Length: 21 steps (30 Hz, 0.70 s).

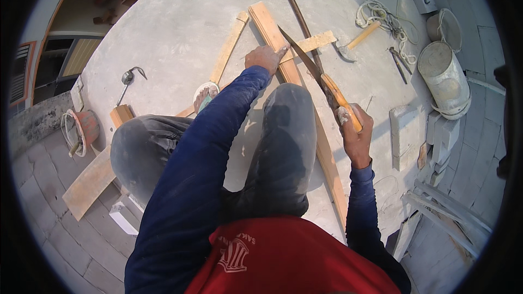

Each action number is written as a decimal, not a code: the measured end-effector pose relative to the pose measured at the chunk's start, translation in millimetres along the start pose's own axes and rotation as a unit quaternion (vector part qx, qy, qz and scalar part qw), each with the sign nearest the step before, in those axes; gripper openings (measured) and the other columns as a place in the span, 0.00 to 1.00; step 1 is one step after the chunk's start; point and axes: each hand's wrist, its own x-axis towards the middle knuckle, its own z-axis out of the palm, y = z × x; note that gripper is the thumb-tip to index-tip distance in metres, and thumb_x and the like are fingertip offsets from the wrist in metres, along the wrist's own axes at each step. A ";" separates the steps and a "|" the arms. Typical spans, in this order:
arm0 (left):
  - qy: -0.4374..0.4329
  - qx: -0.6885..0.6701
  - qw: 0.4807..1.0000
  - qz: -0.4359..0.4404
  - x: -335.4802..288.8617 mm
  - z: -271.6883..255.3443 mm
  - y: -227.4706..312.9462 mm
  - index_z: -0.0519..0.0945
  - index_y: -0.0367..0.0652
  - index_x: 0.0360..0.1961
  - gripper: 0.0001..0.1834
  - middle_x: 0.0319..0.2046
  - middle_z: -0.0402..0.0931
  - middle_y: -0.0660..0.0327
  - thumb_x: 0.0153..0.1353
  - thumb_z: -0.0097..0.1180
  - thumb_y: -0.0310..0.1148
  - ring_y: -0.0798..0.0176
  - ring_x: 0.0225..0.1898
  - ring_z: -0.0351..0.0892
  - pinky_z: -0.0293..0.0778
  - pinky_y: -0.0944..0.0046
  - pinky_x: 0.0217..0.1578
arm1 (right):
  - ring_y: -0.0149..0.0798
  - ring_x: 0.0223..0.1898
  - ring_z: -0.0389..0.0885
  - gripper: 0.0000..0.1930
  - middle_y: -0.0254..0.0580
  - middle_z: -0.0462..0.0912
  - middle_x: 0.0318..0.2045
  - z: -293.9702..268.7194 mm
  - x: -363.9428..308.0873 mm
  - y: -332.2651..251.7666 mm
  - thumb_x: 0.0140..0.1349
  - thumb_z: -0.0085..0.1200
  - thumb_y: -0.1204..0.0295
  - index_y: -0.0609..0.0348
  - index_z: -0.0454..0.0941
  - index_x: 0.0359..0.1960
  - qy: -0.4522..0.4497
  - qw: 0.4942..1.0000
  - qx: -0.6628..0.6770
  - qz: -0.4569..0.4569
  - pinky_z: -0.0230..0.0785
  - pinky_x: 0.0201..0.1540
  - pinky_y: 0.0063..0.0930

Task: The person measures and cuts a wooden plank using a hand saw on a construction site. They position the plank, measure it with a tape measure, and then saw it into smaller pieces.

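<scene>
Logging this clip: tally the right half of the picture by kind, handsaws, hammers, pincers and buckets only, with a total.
Handsaw: 1
Hammer: 1
Pincers: 1
Buckets: 2
Total: 5

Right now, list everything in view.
Plank: 1, light brown, centre
Handsaw: 1, brown handle, centre right
Wooden strips: 2+, pale, near plank
Rod: 1, brown, beyond handsaw
Hammer: 1, tan handle, right of rod
Rope: 1 tangle, white, upper right
Pincers: 1, dark, beside rope
Buckets: 3, whitish right, orange left
Blocks: several, white, mostly right
Hooked tool: 1, grey, left
Trousers: 1, grey, centre
Left hand: 1, blue-sleeved, touching plank
Right hand: 1, blue-sleeved, gripping handsaw
</scene>
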 end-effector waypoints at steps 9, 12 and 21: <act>0.023 0.025 0.999 -0.004 -3.5 -1.8 4.7 0.89 0.35 0.37 0.50 0.32 0.86 0.45 0.69 0.32 0.75 0.45 0.38 0.88 0.82 0.50 0.42 | 0.31 0.23 0.73 0.10 0.42 0.74 0.19 43.0 54.5 -6.5 0.65 0.56 0.71 0.67 0.75 0.32 0.007 0.999 0.019 -0.048 0.63 0.28 0.33; 0.020 0.019 0.999 -0.015 -2.7 -3.1 4.2 0.89 0.35 0.36 0.50 0.32 0.86 0.45 0.69 0.32 0.75 0.46 0.39 0.88 0.82 0.49 0.41 | 0.32 0.23 0.72 0.09 0.43 0.75 0.20 41.5 51.2 -14.7 0.66 0.53 0.72 0.67 0.76 0.33 -0.017 1.000 -0.012 -0.016 0.64 0.29 0.33; 0.017 0.009 1.000 0.004 -0.2 -0.4 2.4 0.88 0.35 0.33 0.50 0.28 0.85 0.44 0.70 0.29 0.74 0.44 0.35 0.88 0.82 0.48 0.39 | 0.29 0.25 0.69 0.10 0.38 0.74 0.21 68.2 75.8 9.8 0.69 0.52 0.71 0.67 0.78 0.36 0.023 0.994 -0.059 -0.090 0.63 0.28 0.29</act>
